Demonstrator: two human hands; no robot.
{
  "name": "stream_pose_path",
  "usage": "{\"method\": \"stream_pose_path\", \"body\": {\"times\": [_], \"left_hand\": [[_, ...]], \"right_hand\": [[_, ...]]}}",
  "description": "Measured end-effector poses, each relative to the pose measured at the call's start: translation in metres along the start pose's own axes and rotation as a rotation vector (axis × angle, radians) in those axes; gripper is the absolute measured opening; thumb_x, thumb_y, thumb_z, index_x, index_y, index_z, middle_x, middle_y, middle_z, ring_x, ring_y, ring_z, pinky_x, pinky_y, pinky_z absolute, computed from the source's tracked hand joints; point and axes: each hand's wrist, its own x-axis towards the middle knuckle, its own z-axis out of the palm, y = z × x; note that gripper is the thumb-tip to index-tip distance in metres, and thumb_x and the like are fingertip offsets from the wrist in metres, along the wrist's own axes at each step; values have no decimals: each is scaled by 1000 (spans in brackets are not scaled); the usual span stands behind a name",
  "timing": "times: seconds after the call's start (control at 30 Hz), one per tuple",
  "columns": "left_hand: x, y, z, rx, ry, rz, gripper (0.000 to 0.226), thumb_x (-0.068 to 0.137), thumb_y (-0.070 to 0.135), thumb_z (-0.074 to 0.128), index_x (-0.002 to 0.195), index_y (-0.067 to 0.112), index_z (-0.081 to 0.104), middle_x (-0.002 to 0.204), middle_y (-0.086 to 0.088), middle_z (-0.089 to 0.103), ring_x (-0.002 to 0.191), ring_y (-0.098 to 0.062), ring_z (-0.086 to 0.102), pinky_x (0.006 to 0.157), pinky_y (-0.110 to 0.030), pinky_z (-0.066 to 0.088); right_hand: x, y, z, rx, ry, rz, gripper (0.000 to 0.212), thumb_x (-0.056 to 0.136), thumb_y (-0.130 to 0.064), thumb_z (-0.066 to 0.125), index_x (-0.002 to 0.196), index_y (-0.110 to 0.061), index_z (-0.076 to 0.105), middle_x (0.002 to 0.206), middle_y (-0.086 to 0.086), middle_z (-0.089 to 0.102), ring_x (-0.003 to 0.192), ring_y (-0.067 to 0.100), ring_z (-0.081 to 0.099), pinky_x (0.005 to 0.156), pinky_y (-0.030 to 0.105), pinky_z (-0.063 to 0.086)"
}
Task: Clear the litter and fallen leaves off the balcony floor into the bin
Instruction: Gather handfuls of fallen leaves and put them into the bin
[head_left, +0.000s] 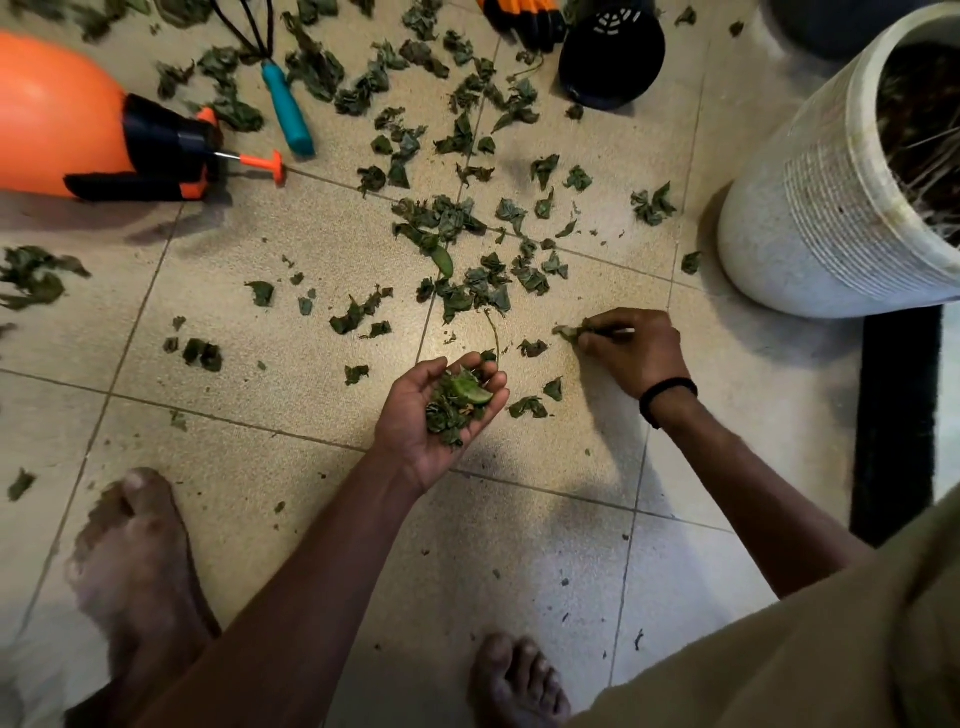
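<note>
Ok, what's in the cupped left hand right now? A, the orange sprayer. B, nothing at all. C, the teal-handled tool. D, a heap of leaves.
D: the left hand is turned palm up with a heap of leaves cupped in its curled fingers, while the right hand pinches a single leaf down at the floor.

Count: left hand (441, 415) + right hand (636, 351), 2 bare feet (140, 545) (514, 680), 1 orange sprayer (57, 114), 1 teal-handled rake (287, 110), 1 black pot (610, 57), 1 white container (810, 208), dozens of leaf scraps (447, 218).
</note>
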Motion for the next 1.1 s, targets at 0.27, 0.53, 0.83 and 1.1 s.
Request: {"method": "stream_pose_path", "body": {"times": [0.27, 0.53, 0.83, 1.1], "left_hand": [[8, 1, 8, -12, 52, 10, 41, 102, 28, 41, 109, 1, 71, 115, -22, 67, 105, -34, 67, 96, -49, 55], [5, -9, 17, 127, 69, -8, 47, 106, 24, 37, 80, 5, 72, 70, -9, 68, 61, -19, 68, 57, -28, 58], [1, -1, 12, 179, -10, -37, 44, 105, 29, 41, 96, 2, 74, 92, -16, 71, 85, -24, 71, 71, -33, 60], [-10, 19, -9, 22, -92, -1, 43, 104, 28, 37, 119, 2, 67, 119, -20, 67, 112, -35, 67, 104, -52, 52]], "right_hand": [[-47, -79, -15, 518, -238, -16, 21, 82, -6, 82, 102, -6, 76, 97, 8, 78, 84, 21, 76, 76, 31, 61], [-88, -118, 30, -74, -276, -311, 28, 81, -19, 84, 100, -22, 65, 82, -8, 68, 74, 4, 65, 66, 24, 59], [-92, -120, 30, -100, -197, -367, 9, 92, -27, 72, 96, -21, 77, 101, -3, 62, 89, 10, 60, 76, 24, 54], [-14, -52, 12, -361, -156, -164, 49, 82, -37, 82, 124, -18, 69, 123, 10, 65, 105, 23, 64, 84, 31, 52]]}}
